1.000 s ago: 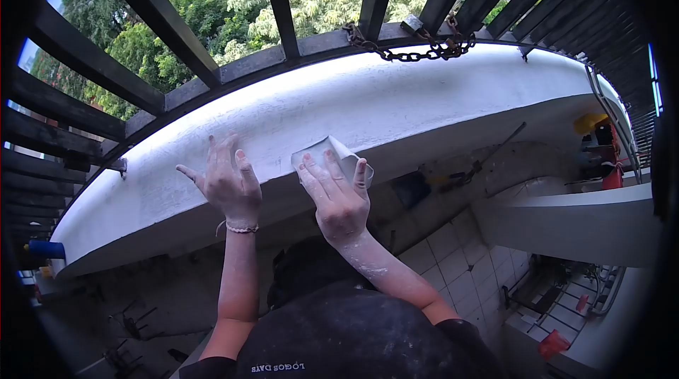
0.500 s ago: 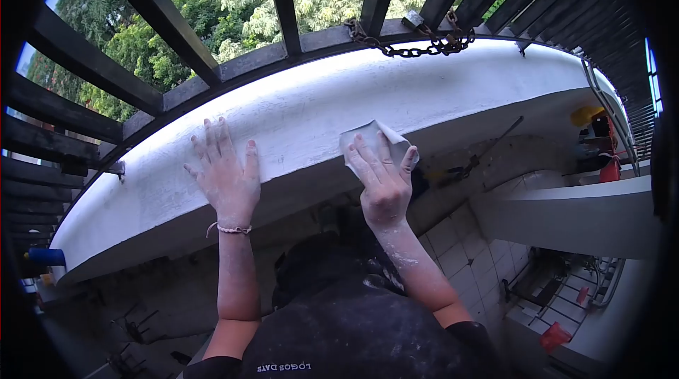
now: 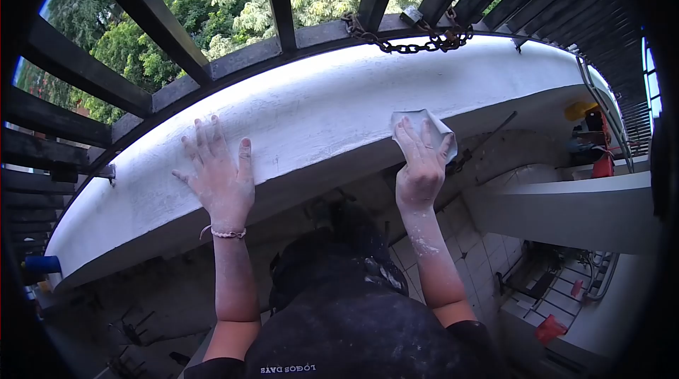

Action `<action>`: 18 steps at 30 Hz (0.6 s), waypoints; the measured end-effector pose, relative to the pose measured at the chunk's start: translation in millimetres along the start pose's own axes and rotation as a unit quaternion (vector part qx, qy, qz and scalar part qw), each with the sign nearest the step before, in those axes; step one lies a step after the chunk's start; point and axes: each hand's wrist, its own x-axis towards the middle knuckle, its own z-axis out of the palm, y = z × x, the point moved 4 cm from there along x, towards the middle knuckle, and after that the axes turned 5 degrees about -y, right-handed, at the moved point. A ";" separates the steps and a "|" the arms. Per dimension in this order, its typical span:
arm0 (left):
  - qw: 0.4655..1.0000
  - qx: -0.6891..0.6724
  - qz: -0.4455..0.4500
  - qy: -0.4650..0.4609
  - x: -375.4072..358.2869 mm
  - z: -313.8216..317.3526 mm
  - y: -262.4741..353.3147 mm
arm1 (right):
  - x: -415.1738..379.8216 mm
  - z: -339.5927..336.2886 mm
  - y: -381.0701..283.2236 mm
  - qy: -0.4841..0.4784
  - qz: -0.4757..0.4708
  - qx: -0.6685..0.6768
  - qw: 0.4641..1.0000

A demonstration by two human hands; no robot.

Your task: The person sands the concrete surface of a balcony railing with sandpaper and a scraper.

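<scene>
A curved, white-coated ledge [image 3: 318,121] runs across the view, its surface streaky and dusty. On its left part my left hand [image 3: 223,179] lies flat with the fingers spread, holding nothing. Farther right, my right hand [image 3: 421,170] presses a grey sheet of sandpaper [image 3: 440,124] against the ledge near its lower edge. The fingers lie over the sheet and the thumb is at its right side, where a corner curls up. White dust covers both hands and forearms. The sheet's underside is hidden.
Dark metal railing bars [image 3: 279,4] rise behind the ledge, with a rusty chain [image 3: 403,47] and a padlock [image 3: 410,15] on them. A blue container [image 3: 42,264] is at the left end. Below are a tiled floor [image 3: 488,266], a low wall [image 3: 566,213] and a red object [image 3: 550,328].
My right hand has slid the sandpaper to the right along the ledge. My left hand stays flat on the ledge, nearly in the same place. The view has shifted slightly.
</scene>
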 end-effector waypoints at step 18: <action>1.000 0.006 -0.012 -0.009 0.2 1.1 9.3 | -20.2 10.4 -96.1 -0.030 -0.115 0.087 0.989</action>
